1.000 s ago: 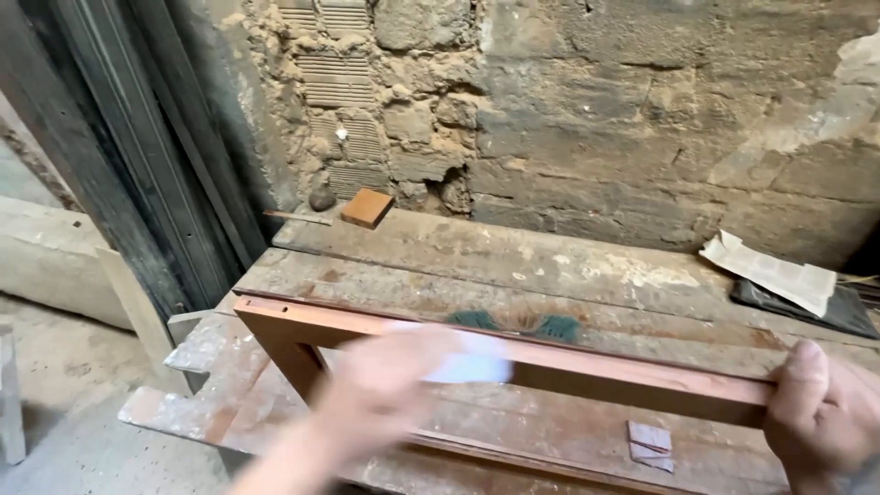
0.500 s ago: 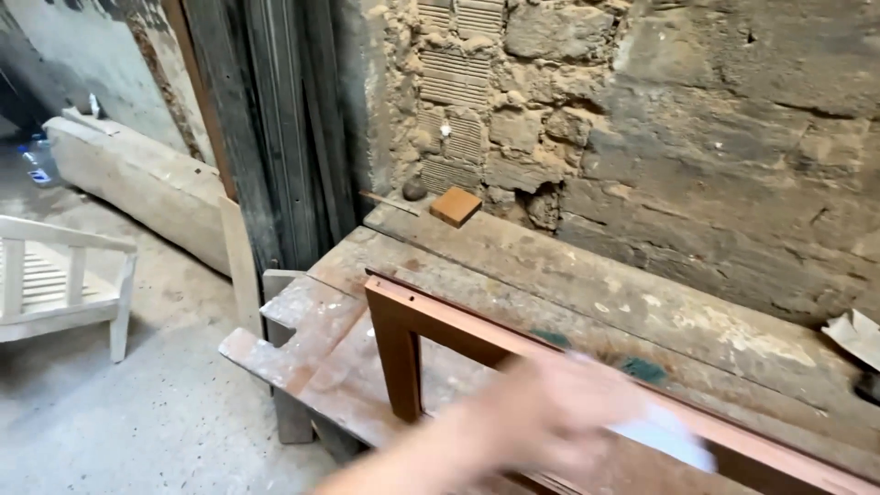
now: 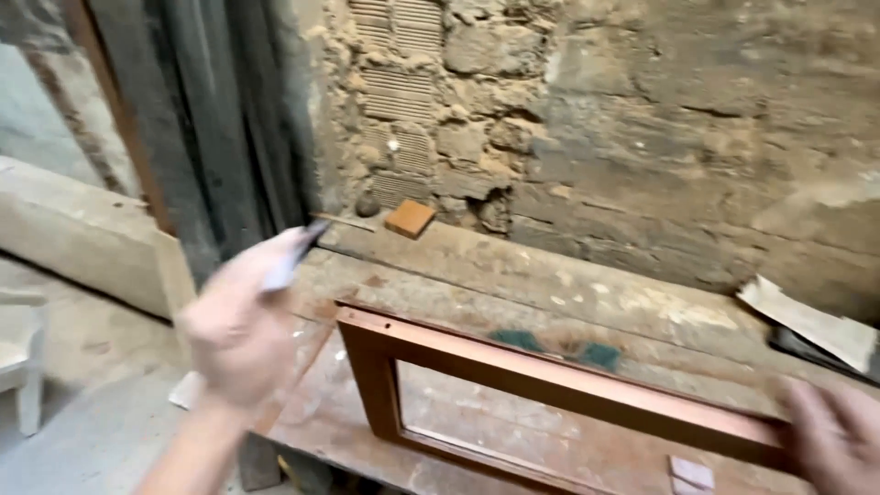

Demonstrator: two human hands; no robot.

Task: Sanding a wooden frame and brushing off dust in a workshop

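Frame (image 3: 550, 385) on bench – right hand (image 3: 834, 440) grips its end, left hand (image 3: 243, 321) holds pen (image 3: 293, 257)

Both hands were bare. The left hand (image 3: 240, 328), at eight o'clock, showed a bare forearm with no sleeve, glove or watch. The right hand (image 3: 834, 440), at four o'clock, wore no ring.

Left hand (image 3: 240, 321) motion-blurred; the thin dark-tipped object (image 3: 295, 255) in it unidentifiable. Right hand (image 3: 834, 438) cut off by right and bottom edges. Wooden frame's (image 3: 550, 385) near rail leaves bottom edge.
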